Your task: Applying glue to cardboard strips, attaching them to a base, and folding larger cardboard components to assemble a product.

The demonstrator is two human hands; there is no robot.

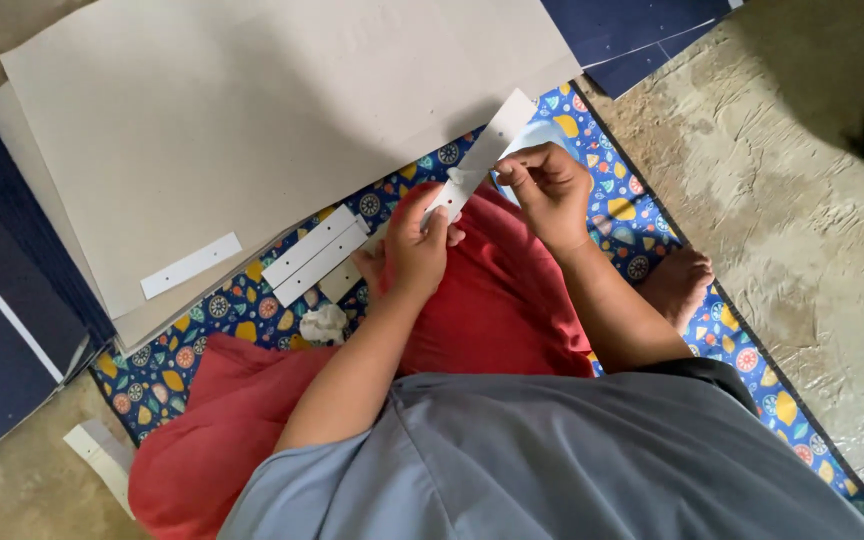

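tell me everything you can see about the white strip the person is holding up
The white strip is a long, narrow, flat piece that looks like card or stiff paper, with small punched holes along its length. It is held tilted, its upper end over the edge of the big grey board, its lower end toward the red cloth. The left hand grips its lower end; the right hand pinches near the middle. It looks unbent.

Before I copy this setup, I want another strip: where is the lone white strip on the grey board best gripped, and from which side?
The strip lies flat on the board, near the board's lower edge. Probably best a pinch grip on its lower-left end, coming from that edge: the strip is thin and flat, so an end lifts first.
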